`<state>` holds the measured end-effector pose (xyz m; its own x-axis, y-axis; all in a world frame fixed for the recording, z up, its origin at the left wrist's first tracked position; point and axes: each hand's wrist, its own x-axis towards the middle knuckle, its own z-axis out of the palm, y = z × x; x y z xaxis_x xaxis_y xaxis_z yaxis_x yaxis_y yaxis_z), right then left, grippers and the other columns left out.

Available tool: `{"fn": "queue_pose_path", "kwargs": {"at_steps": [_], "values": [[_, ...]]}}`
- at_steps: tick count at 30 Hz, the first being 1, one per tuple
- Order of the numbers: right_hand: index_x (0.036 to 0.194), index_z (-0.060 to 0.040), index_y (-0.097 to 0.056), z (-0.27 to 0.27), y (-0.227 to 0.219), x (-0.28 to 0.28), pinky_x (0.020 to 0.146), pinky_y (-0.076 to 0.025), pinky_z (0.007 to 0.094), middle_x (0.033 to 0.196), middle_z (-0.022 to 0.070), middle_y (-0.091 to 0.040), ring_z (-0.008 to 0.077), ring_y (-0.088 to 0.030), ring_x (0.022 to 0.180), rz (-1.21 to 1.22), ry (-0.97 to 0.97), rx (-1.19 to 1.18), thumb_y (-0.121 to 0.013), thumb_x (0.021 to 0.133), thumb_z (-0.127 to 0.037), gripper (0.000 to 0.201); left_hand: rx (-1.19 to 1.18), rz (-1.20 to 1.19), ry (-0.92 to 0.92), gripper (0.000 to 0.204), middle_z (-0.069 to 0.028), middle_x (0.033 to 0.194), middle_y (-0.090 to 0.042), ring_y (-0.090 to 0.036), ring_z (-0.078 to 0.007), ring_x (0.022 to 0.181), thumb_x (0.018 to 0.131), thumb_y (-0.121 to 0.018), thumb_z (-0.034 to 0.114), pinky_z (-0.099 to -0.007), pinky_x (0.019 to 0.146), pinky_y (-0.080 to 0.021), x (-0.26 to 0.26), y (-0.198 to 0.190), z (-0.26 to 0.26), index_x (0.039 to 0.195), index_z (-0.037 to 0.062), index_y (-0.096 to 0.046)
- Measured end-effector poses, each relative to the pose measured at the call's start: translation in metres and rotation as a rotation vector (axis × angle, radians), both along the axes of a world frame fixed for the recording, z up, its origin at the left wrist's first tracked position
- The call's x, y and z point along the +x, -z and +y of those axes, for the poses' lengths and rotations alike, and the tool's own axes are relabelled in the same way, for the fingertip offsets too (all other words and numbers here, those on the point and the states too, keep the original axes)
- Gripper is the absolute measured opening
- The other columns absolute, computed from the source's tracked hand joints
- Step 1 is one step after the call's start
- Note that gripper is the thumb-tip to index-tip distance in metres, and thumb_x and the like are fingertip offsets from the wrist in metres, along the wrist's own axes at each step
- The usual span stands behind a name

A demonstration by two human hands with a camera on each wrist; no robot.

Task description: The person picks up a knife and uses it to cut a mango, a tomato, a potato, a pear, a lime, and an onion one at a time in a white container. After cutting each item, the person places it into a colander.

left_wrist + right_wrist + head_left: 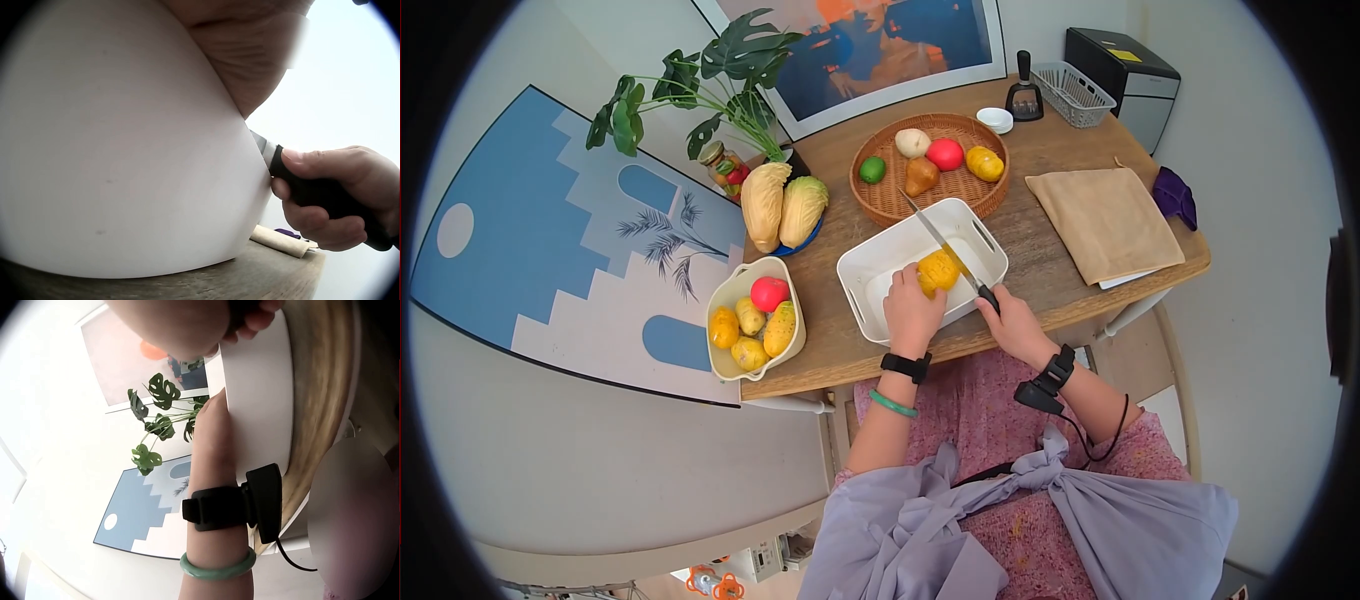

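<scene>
in the head view, the left hand (pixel 913 312) curls its fingers round a yellow fruit (pixel 940 272) in the white tub (pixel 863 272) by the tabletop's (pixel 1025 262) front edge, while the right hand (pixel 1015 327) grips the knife (pixel 953 253), its blade against the fruit. the left wrist view shows the right hand's fingers wrapped round the black handle, the tub wall hiding most of the blade. in the right wrist view, the left hand reaches over the rim, its fingertips hidden, so their hold cannot be told there.

Pale walls surround a wooden table (pixel 1020 190) with white legs, a framed picture (pixel 880 60) and a blue-and-white panel (pixel 570 250).
</scene>
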<state>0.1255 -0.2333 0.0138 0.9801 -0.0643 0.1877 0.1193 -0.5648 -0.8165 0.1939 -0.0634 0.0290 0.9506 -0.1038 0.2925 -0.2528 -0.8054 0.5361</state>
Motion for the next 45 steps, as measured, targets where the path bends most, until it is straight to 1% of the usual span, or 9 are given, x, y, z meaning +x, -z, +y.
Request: {"fn": "queue_pose_path", "kwargs": {"at_steps": [6, 8, 13, 17, 19, 33, 35, 37, 45], "values": [[0.094, 0.002, -0.047, 0.002, -0.005, -0.003, 0.066, -0.044, 0.0527, 0.077, 0.029, -0.061, 0.0486, -0.058, 0.078, 0.025, 0.001, 0.047, -0.05, 0.098, -0.029, 0.032, -0.002, -0.015, 0.001, 0.05, -0.0193, 0.11, -0.059, -0.061, -0.0385, 0.094, 0.075, -0.069, 0.023, -0.0451, 0.08, -0.051, 0.001, 0.002, 0.002, 0.118, 0.0028, -0.055], [0.094, 0.0019, -0.048, -0.001, -0.002, -0.001, 0.066, -0.044, 0.0524, 0.078, 0.0291, -0.061, 0.0486, -0.058, 0.078, 0.021, -0.016, -0.018, -0.05, 0.098, -0.029, 0.031, -0.006, -0.02, 0.007, 0.05, -0.0194, 0.11, -0.059, -0.061, -0.0385, 0.094, 0.075, -0.069, 0.023, -0.0452, 0.08, -0.051, 0.0, 0.0, 0.0, 0.118, 0.0028, -0.055], [0.094, 0.0019, -0.048, 0.001, -0.003, -0.001, 0.066, -0.045, 0.0522, 0.077, 0.0291, -0.06, 0.0487, -0.058, 0.078, 0.011, 0.004, 0.038, -0.05, 0.098, -0.028, 0.031, -0.011, 0.008, -0.004, 0.048, -0.0172, 0.108, -0.059, -0.059, -0.0353, 0.098, 0.075, -0.069, 0.018, -0.0453, 0.081, -0.047, -0.002, -0.003, -0.001, 0.117, 0.0019, -0.054], [0.094, 0.0023, -0.047, 0.0, 0.0, 0.0, 0.065, -0.045, 0.0524, 0.077, 0.0294, -0.06, 0.0488, -0.058, 0.077, -0.019, -0.013, 0.021, -0.05, 0.098, -0.028, 0.031, -0.009, 0.01, 0.002, 0.048, -0.0173, 0.108, -0.059, -0.06, -0.0353, 0.097, 0.075, -0.069, 0.019, -0.0452, 0.081, -0.047, -0.001, -0.001, -0.001, 0.117, 0.0017, -0.054], [0.094, 0.0026, -0.047, 0.001, -0.006, -0.002, 0.065, -0.044, 0.0524, 0.077, 0.0296, -0.06, 0.0488, -0.058, 0.077, -0.002, 0.0, 0.036, -0.051, 0.098, -0.028, 0.031, -0.004, -0.019, 0.003, 0.05, -0.0192, 0.109, -0.059, -0.061, -0.0386, 0.094, 0.075, -0.07, 0.022, -0.0451, 0.08, -0.051, 0.0, 0.001, 0.001, 0.118, 0.0026, -0.055], [0.095, 0.0029, -0.047, 0.0, -0.004, -0.001, 0.066, -0.044, 0.0521, 0.078, 0.0302, -0.06, 0.0485, -0.058, 0.078, 0.007, -0.019, 0.0, -0.051, 0.097, -0.027, 0.031, 0.004, -0.004, -0.004, 0.049, -0.0185, 0.11, -0.059, -0.061, -0.038, 0.095, 0.075, -0.07, 0.023, -0.0448, 0.081, -0.05, 0.0, 0.001, 0.0, 0.118, 0.0029, -0.055], [0.095, 0.003, -0.047, 0.001, -0.005, -0.002, 0.066, -0.044, 0.052, 0.078, 0.0302, -0.06, 0.0484, -0.058, 0.078, 0.015, -0.006, 0.058, -0.051, 0.098, -0.028, 0.031, 0.004, -0.006, -0.011, 0.049, -0.0183, 0.11, -0.059, -0.061, -0.0378, 0.095, 0.076, -0.07, 0.023, -0.0448, 0.081, -0.05, 0.0, -0.001, 0.0, 0.118, 0.0028, -0.055], [0.095, 0.003, -0.048, 0.001, -0.002, 0.0, 0.066, -0.044, 0.0519, 0.078, 0.0301, -0.06, 0.0485, -0.058, 0.078, 0.006, -0.014, 0.045, -0.051, 0.098, -0.028, 0.031, -0.008, -0.004, -0.004, 0.049, -0.0174, 0.108, -0.059, -0.06, -0.0353, 0.098, 0.075, -0.069, 0.02, -0.0455, 0.081, -0.047, -0.001, 0.0, 0.0, 0.118, 0.0015, -0.054], [0.095, 0.0031, -0.047, 0.001, -0.003, -0.002, 0.065, -0.044, 0.0522, 0.076, 0.0298, -0.06, 0.0488, -0.058, 0.076, 0.003, -0.009, 0.048, -0.051, 0.097, -0.028, 0.031, -0.002, 0.009, -0.005, 0.048, -0.0175, 0.109, -0.059, -0.06, -0.0354, 0.098, 0.076, -0.069, 0.02, -0.0455, 0.081, -0.047, -0.001, 0.0, 0.0, 0.118, 0.0016, -0.054]]}}
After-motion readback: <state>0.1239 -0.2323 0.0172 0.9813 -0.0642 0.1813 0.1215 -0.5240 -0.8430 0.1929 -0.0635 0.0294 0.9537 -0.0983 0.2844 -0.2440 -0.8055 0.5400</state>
